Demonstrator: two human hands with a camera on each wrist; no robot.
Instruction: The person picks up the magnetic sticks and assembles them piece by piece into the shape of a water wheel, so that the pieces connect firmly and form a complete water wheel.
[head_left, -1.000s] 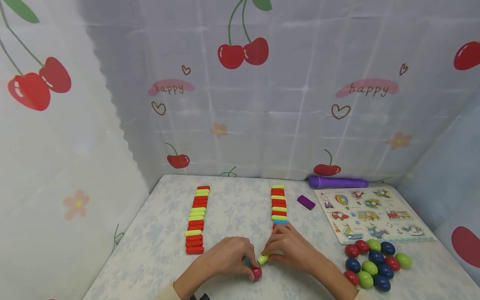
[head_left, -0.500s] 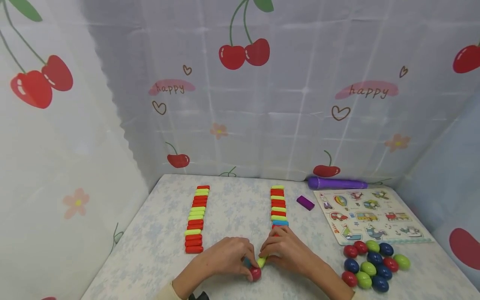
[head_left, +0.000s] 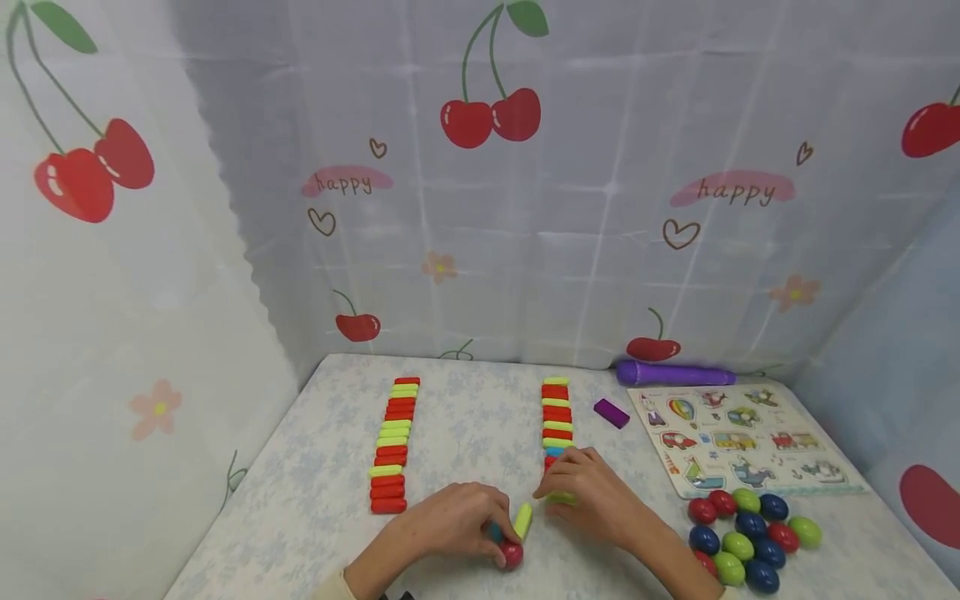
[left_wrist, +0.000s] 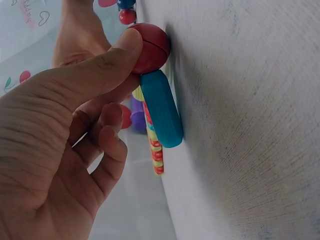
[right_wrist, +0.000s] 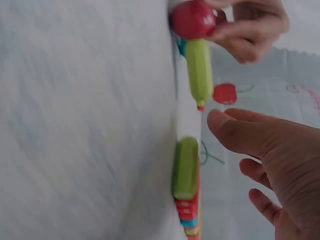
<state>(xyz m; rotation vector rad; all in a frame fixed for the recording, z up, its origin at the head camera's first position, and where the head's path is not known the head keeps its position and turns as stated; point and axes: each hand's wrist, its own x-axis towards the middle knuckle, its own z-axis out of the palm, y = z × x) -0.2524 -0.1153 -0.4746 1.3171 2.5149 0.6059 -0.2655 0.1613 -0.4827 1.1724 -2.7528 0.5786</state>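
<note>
My left hand (head_left: 468,523) pinches a red egg (head_left: 512,553) against the table, thumb on top (left_wrist: 125,47). A teal block (left_wrist: 160,107) and a yellow-green block (head_left: 522,521) lie right beside the egg. My right hand (head_left: 592,493) hovers with relaxed fingers over another yellow-green block (head_left: 561,498) lying at the near end of the right row of red and yellow-green blocks (head_left: 557,412). In the right wrist view that block (right_wrist: 185,167) lies flat on the table, with the thumb (right_wrist: 235,132) a little apart from it.
A second row of red and yellow-green blocks (head_left: 392,446) runs on the left. A purple block (head_left: 611,412), a purple stick (head_left: 675,373) and a picture puzzle board (head_left: 742,442) lie at the right. Several red, blue and green eggs (head_left: 750,529) cluster near the right front.
My right hand has drawn away from the left hand toward the right row's near end, where a yellow-green block now lies. The left hand keeps its hold on the red egg.
</note>
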